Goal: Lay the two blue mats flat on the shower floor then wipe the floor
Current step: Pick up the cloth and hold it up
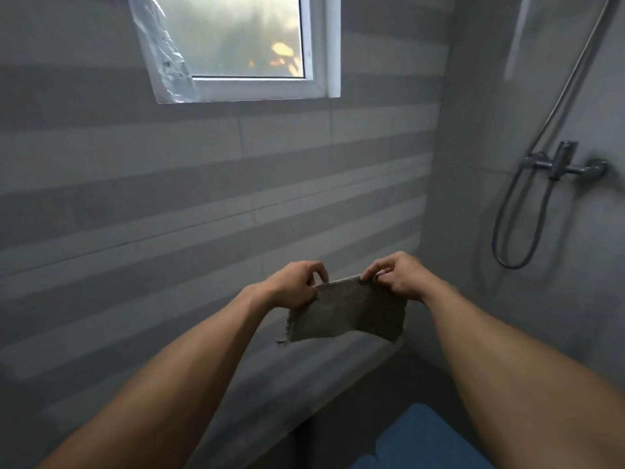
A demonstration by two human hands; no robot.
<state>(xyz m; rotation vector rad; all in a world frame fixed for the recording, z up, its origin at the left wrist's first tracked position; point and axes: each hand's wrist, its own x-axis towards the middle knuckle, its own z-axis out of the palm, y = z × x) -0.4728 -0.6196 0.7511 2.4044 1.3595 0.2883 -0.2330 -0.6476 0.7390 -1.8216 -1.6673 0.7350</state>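
From the head view, both arms reach out toward the striped tiled wall (169,184), and the grey cloth (348,316) hangs stretched between the hands, below and to the right of the window (243,45). The left hand (294,286) pinches the cloth's upper left corner, fingers curled in a tight grip; the right hand (395,277) pinches the upper right corner the same way. Only the top edge is held, so the risk here, as I judge it, is a corner slipping free and the cloth dropping onto the ledge (304,377) beneath it, or folding on itself before it ever reaches the floor. The frayed threads at its lower left could also snag. The cloth's long axis runs side to side, hand to hand, tilted slightly up toward the right; its face hangs toward the camera, bottom edge loose. Far below the window, at the bottom of the picture, a blue mat (426,438) shows between the forearms; whether it lies fully flat cannot be told, and the second mat is not in sight. A shower hose (521,211) loops under the mixer tap (564,162), right of the window.
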